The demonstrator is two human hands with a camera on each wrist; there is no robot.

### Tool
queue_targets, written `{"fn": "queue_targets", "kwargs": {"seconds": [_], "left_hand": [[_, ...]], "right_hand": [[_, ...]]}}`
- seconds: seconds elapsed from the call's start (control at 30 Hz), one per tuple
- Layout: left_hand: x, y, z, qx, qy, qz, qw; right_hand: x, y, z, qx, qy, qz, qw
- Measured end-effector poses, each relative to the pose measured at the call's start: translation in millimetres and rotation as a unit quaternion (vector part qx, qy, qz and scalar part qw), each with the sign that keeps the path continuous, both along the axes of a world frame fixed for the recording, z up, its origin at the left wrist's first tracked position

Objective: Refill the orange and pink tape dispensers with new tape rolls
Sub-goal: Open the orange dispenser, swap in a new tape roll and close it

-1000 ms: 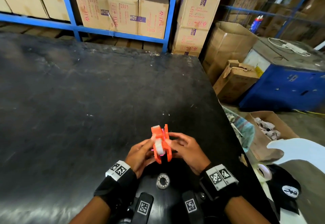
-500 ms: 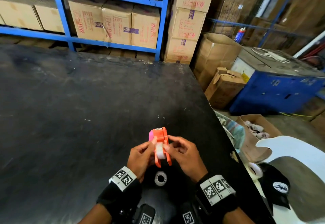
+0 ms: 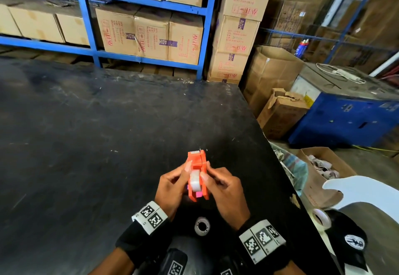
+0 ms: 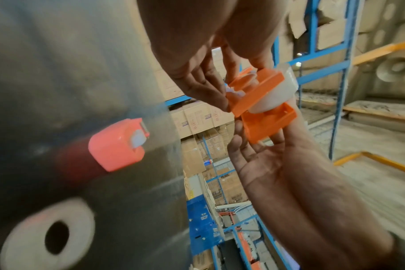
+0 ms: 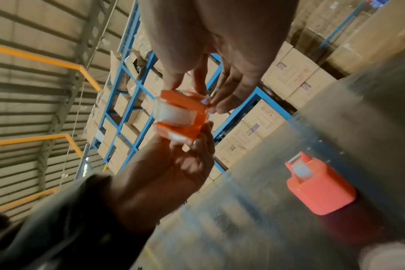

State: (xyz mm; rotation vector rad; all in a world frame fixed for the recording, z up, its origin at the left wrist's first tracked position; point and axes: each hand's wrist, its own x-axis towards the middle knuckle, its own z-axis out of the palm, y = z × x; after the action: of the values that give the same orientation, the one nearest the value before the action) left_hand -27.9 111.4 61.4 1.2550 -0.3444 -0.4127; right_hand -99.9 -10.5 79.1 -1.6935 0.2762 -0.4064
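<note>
Both hands hold the orange tape dispenser [image 3: 197, 162] just above the black table [image 3: 86, 145], near its front right. Its two halves stand apart around a white tape roll [image 3: 195, 180]. My left hand [image 3: 172, 188] pinches the left half and my right hand [image 3: 226, 190] the right half, with both thumbs at the roll. The wrist views show the orange dispenser [image 4: 261, 95] [image 5: 180, 117] between the fingertips. The pink dispenser [image 4: 118, 144] [image 5: 319, 190] lies on the table under the hands, with white tape showing in it. Another tape roll [image 3: 202, 226] lies flat nearer me.
The table's right edge [image 3: 278, 166] runs close to my right hand. Beyond it stand open cardboard boxes [image 3: 280, 112], a white chair [image 3: 367, 188] with a tape roll [image 3: 321, 219] and a black cap [image 3: 349, 240]. Blue shelving [image 3: 149, 58] with cartons stands behind the table.
The hands have kept hold of the orange dispenser and turned it a little. Both thumbs now sit at the white roll. My head has tilted, so the shelves show higher.
</note>
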Motion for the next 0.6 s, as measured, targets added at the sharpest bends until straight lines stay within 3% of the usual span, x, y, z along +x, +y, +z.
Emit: {"fn": "queue_targets", "kwargs": {"seconds": [0.33, 0.6], "left_hand": [[15.1, -3.7, 7.7, -0.006, -0.036, 0.0, 0.999], [10.3, -10.6, 8.2, -0.012, -0.056, 0.0, 0.998]], "right_hand": [[10.7, -10.0, 3.0, -0.037, 0.012, 0.017, 0.999], [13.5, -9.4, 13.7, 0.011, -0.028, -0.017, 0.999]]}}
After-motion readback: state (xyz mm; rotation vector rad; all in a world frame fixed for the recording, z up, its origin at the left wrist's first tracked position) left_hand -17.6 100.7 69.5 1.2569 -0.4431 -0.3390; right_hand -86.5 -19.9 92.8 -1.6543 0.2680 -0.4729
